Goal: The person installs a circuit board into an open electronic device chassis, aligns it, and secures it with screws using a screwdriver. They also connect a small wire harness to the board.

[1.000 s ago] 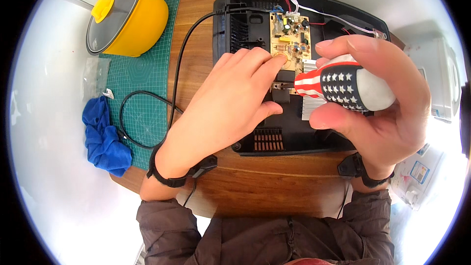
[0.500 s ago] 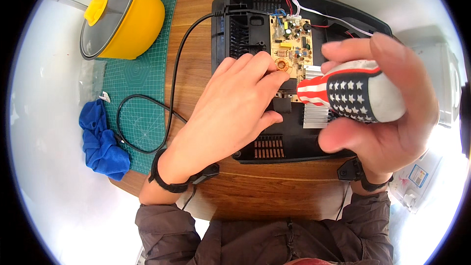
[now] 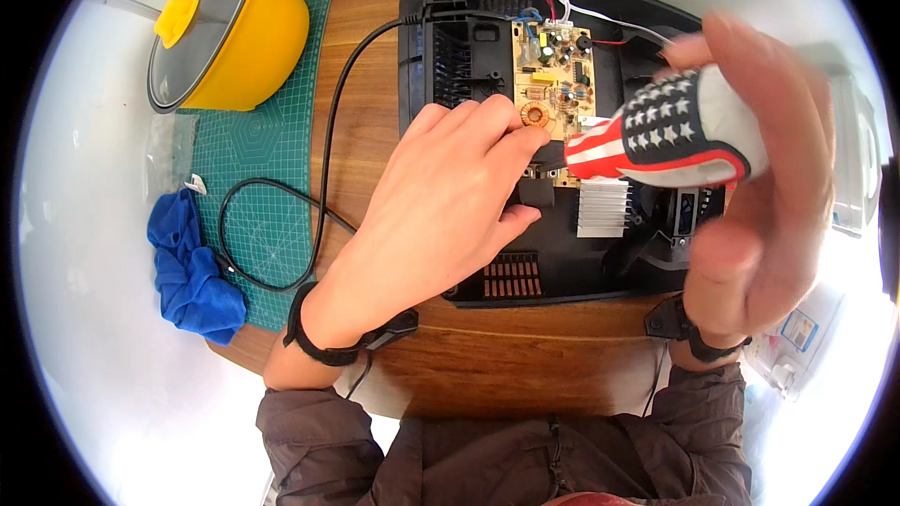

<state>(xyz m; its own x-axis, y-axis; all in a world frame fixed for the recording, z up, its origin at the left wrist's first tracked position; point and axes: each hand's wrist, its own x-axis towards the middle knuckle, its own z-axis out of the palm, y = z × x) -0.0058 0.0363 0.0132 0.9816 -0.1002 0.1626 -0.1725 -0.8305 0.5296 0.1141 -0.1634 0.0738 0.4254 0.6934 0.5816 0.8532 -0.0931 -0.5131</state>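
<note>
White walls [image 3: 84,253] curve around a brown wood-grain tabletop [image 3: 422,365], brightly lit at the lower left and right. On white equipment at the right edge sits a small white label with a blue border [image 3: 800,330], its print too small to read; a little white tag [image 3: 196,185] lies by a crumpled blue cloth [image 3: 192,272] at the left. Near the cloth, a green gridded cutting mat [image 3: 267,155] bears a yellow round pot with a dark lid [image 3: 267,37] and part of a looped black power cord [image 3: 328,131]. Right of the mat lies an open black plastic housing [image 3: 572,272] with a tan circuit board [image 3: 553,56] and a finned silver heat sink [image 3: 603,211] inside. Over the housing is a screwdriver with a fat red, white and dark star-patterned handle [image 3: 666,126], its narrow end pointing left to the board's lower part, its long axis rising slightly to the right. The right hand [image 3: 778,150], partly blurred, curls its fingers about the handle's thick end, thumb standing off; how firm the grip is cannot be told. The left hand [image 3: 450,197] bends over the board's edge beside a copper-wound ring coil [image 3: 534,115], thumb apart from the forefinger; anything held beneath is hidden.
</note>
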